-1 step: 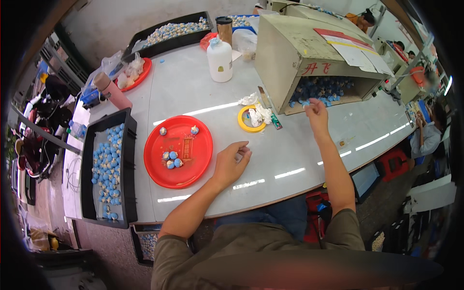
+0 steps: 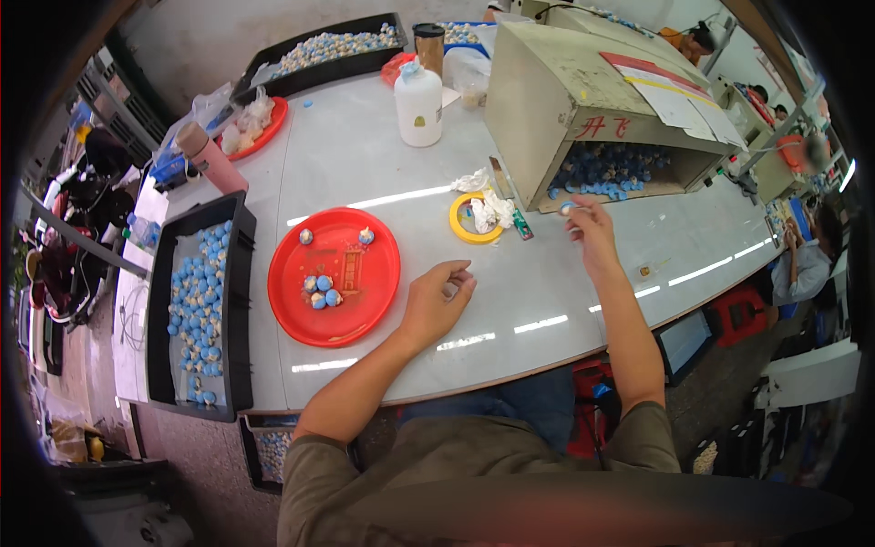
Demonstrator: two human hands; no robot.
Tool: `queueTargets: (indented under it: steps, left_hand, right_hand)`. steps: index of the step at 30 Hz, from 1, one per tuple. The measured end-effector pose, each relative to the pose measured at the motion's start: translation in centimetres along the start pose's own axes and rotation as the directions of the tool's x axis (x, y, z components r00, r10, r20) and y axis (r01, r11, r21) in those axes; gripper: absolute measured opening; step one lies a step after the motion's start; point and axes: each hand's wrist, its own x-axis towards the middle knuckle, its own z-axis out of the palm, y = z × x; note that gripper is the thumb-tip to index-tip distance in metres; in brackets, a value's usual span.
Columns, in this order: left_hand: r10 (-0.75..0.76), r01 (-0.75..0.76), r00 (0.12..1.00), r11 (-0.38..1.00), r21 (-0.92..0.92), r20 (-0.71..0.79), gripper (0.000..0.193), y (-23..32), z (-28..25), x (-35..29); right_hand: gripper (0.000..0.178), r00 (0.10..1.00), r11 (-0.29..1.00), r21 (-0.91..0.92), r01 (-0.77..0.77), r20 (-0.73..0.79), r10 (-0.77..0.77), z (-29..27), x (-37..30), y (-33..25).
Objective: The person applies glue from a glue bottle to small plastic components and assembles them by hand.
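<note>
My right hand (image 2: pixel 592 232) pinches a small round blue-and-white piece (image 2: pixel 567 208) between thumb and fingers, just in front of the opening of the beige box (image 2: pixel 524 118). Inside that box lies a heap of small blue pieces (image 2: pixel 611 169). My left hand (image 2: pixel 439 301) is over the table, right of the red round tray (image 2: pixel 334 333). Its fingers curve loosely, thumb apart from them, and I see nothing in it. Several blue-and-cream balls (image 2: pixel 323 292) sit grouped in the red tray, with two more near its far rim.
A black bin (image 2: pixel 239 319) of blue balls stands at the left, another black bin (image 2: pixel 246 89) at the back. A white bottle (image 2: pixel 419 109), a brown-lidded cup (image 2: pixel 428 50), a pink flask (image 2: pixel 214 159) and a yellow tape roll (image 2: pixel 462 228) with crumpled tissue occupy the table.
My right hand has drawn back from the box opening toward me, and a blue-and-white piece now shows in its fingertips. The left hand has barely moved. The view has shifted slightly.
</note>
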Motion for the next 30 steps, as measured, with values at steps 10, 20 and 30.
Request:
queueTargets:
  steps: [10, 20, 30]
  left_hand:
    - [-0.019, 0.066, 0.985, 0.960, -0.273, 0.172, 0.050, 0.1, 1.0, 0.1]
    - [-0.409, 0.506, 0.863, 0.687, -0.521, 0.297, 0.032, 0.2, -0.2, 0.5]
    - [-0.538, 0.721, 0.692, 0.539, -0.435, 0.482, 0.029, 0.2, 0.0, 0.4]
  right_hand:
    - [0.032, 0.775, 0.662, 0.435, -0.610, 0.502, 0.384, 10.2, -12.8, -0.1]
    - [0.038, 0.950, 0.953, -0.184, 0.240, -0.158, -0.270, 0.4, -13.7, 1.4]
    - [0.053, 0.759, 0.463, -0.859, -0.218, -0.448, -0.473, -13.9, -7.9, 2.0]
